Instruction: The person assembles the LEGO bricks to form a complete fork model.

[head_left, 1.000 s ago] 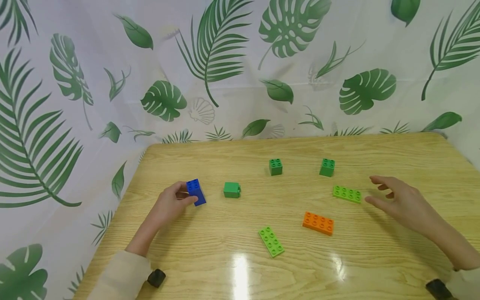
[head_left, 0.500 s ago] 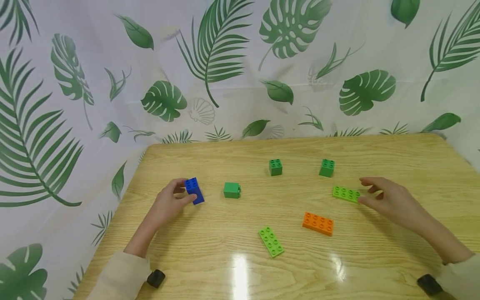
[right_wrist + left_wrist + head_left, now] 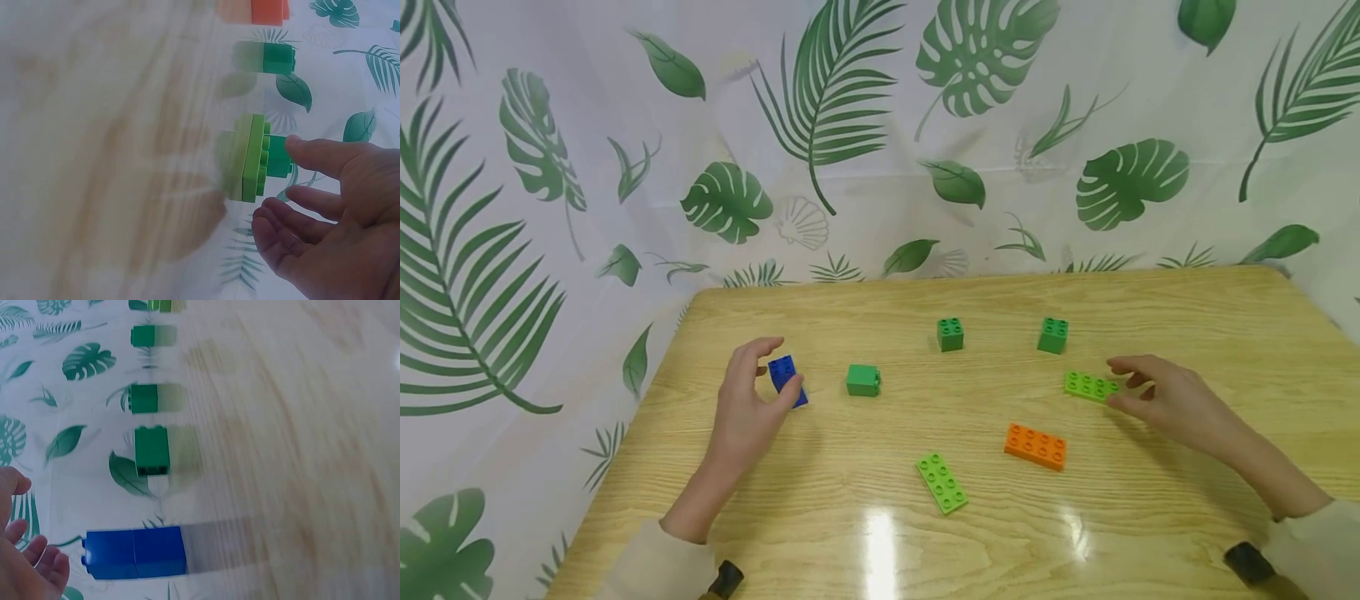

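The left hand (image 3: 748, 412) is curved loosely about the blue stack (image 3: 781, 375), thumb and fingers parted and gripping nothing. The right hand (image 3: 1176, 404) also holds nothing, its parted fingers just beside a lime brick (image 3: 1084, 384).

The work looks barely begun: the blue stack is the only join to be seen, standing upright on the table (image 3: 850, 467). The rest lie separate between the hands: a tipped green brick (image 3: 863, 380) right of the left hand, two upright green ones farther off, an orange brick (image 3: 1035, 447) and a second lime brick (image 3: 942, 483) nearer the person.

The left wrist view shows a seam between two blue bricks and space between fingers and stack; from the head, the thumb overlaps it. The right wrist view shows the thumb clear of the lime brick, though fingertip contact is hard to tell. Only the head view takes in everything.
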A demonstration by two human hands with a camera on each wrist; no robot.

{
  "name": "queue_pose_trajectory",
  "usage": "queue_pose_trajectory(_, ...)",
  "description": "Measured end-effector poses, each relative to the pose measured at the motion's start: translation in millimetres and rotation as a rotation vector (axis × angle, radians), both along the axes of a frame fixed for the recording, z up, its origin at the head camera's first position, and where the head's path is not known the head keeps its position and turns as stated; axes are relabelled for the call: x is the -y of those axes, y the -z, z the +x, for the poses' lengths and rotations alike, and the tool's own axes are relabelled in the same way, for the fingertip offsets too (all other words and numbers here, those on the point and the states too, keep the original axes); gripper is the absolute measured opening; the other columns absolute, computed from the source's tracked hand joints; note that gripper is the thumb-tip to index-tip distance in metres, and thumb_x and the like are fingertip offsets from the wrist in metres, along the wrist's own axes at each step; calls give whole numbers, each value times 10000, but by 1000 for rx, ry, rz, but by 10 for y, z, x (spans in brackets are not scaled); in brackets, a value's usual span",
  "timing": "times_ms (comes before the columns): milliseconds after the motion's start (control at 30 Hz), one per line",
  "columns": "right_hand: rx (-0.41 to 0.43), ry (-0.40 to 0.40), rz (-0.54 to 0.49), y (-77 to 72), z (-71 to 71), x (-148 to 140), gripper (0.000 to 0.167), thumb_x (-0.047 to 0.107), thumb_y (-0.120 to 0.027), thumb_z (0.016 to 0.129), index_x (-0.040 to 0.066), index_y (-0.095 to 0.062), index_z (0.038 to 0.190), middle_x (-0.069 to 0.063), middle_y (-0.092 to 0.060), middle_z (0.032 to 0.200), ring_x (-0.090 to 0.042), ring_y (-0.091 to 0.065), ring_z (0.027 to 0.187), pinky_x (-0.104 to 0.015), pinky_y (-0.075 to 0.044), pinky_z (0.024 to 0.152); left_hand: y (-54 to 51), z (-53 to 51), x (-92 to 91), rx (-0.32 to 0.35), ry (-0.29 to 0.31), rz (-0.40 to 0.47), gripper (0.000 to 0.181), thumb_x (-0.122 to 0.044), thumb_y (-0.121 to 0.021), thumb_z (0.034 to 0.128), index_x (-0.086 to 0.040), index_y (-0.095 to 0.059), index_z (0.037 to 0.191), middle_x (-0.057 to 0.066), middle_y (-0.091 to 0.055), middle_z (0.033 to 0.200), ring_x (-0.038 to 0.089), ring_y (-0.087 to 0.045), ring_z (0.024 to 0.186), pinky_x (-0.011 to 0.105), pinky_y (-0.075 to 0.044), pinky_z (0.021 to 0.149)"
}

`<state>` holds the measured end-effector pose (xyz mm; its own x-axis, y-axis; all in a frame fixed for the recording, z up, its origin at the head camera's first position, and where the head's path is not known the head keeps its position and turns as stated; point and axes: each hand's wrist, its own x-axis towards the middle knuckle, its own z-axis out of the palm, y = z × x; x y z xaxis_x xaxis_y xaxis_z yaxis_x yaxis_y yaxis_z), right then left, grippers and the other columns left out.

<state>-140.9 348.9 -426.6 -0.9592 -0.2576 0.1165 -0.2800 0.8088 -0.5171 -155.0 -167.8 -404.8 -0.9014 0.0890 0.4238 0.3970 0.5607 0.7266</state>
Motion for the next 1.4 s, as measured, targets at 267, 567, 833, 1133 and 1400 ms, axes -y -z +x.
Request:
queue_pose_trajectory(267,69,-25,32,-4,-52,55,533,129,-799,920,-165,-583,1308,-305,-662,1189,-331,-662,954,-330,-565,730,25,107,-310,-24,257,-91,476,-55,-795,910,-22,-600,1343,101,-594,1325,272,-569,1185,496,-538,914)
queue_pose_trajectory(567,94,-21,48,-9,-87,107,551,152,-808,915,-173,-585,1300,-315,-655,1177,-343,-662,929,-471,-576,748,56,166,-619,148,538,-317,472,-155,-768,956,-80,-612,1396,64,-563,1415,242,-520,1332,450,-488,1055)
queue_pose_trajectory(833,107,-28,52,-1,-125,115,544,154,-805,918,-167,-591,1302,-314,-649,1201,-337,-653,942,-471,-563,753,76,146,-799,248,689,-454,469,-182,-729,990,-128,-600,1437,14,-537,1454,179,-459,1379,384,-402,1140)
queue_pose_trajectory(1133,117,-34,74,-7,-157,130,541,159,-802,919,-139,-596,1320,-299,-654,1206,-308,-631,931,-456,-543,752,128,131,-950,161,760,-662,514,-219,-742,984,-171,-587,1472,-21,-537,1468,141,-444,1391,316,-349,1170)
queue_pose_trajectory(1400,129,-30,91,-13,-157,140,463,146,-784,928,-109,-637,1285,-220,-649,1087,-246,-554,850,-383,-484,686,130,117,-1071,117,822,-732,412,-243,-739,986,-193,-668,1389,-24,-596,1397,134,-501,1315,298,-384,1135)
